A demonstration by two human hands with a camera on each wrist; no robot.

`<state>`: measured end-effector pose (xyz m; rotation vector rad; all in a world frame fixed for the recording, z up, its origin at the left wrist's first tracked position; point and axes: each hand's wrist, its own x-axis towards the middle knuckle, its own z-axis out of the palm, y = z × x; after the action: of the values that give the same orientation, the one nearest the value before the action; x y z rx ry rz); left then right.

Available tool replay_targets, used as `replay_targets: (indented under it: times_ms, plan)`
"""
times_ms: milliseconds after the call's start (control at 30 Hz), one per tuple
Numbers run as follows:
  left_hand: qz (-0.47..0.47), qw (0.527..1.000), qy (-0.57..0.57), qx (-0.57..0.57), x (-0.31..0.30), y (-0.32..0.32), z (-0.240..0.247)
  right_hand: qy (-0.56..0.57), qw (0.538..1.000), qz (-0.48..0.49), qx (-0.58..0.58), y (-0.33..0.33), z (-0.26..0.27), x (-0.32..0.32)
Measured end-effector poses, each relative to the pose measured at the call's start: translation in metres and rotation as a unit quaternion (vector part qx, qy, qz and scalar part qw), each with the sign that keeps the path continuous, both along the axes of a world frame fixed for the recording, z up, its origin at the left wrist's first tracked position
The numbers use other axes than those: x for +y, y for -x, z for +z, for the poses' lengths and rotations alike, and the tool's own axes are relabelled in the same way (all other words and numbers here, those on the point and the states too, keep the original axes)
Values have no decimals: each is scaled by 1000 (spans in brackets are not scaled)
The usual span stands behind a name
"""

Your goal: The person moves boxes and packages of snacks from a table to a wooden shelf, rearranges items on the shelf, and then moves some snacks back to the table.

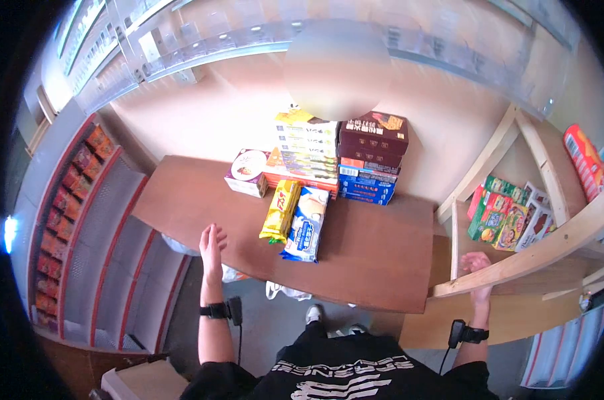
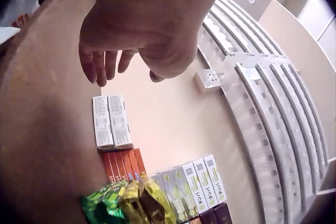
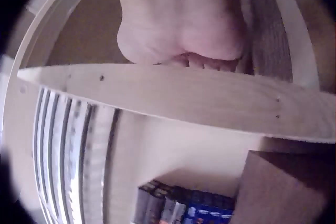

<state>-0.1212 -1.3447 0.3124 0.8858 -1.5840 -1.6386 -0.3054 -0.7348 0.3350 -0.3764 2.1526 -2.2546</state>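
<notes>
My left hand [image 1: 212, 253] hovers over the left front edge of the brown table [image 1: 375, 267], fingers loosely extended and nothing between them. To its right lie a yellow snack packet [image 1: 280, 210] and a blue-and-white packet [image 1: 307, 223], side by side. My right hand [image 1: 476, 263] is at the front rail of a wooden shelf [image 1: 515, 273], with no object seen in it. In the right wrist view the wooden rail [image 3: 173, 90] hides most of its fingers. Several green, red and yellow boxes [image 1: 492, 217] lie in the shelf beyond that hand.
Against the wall, the table bears stacked dark brown boxes [image 1: 374, 137], blue boxes [image 1: 367, 183], orange boxes [image 1: 302, 167] and a purple-and-white box [image 1: 248, 172]. A red canister [image 1: 585, 160] lies on the upper right shelf. Red-edged racks [image 1: 82, 227] with packets stand at left.
</notes>
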Motion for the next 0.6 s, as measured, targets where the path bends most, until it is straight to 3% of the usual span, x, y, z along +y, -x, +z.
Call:
replay_targets:
  times_ms: [33, 100, 200, 233, 300, 367, 533, 600]
  plan:
    - [4, 1000, -4, -14, -10, 14, 6, -9, 1000, -9, 11, -3, -3, 3]
    - [-1, 999, 19, -34, -35, 40, 7, 206, 967, -148, -21, -11, -3, 10]
    - [-36, 998, 32, -43, -82, 86, -10, 277, 951, -140, 1, -32, 14, -11]
    - [-31, 996, 51, -63, -89, 104, -7, 233, 945, -228, -13, -36, 23, -29]
    - [-30, 994, 64, -86, -105, 129, -7, 247, 929, -274, -20, -36, 15, -24]
    - [-75, 985, 4, -156, -122, 149, -17, 278, 903, -328, -21, -33, 5, -23]
    - [-144, 978, -83, -129, -111, 157, -4, 275, 881, -384, -15, -29, 11, -35]
    - [-109, 975, -182, -67, -106, 157, -1, 284, 888, -360, -22, -29, 9, -34]
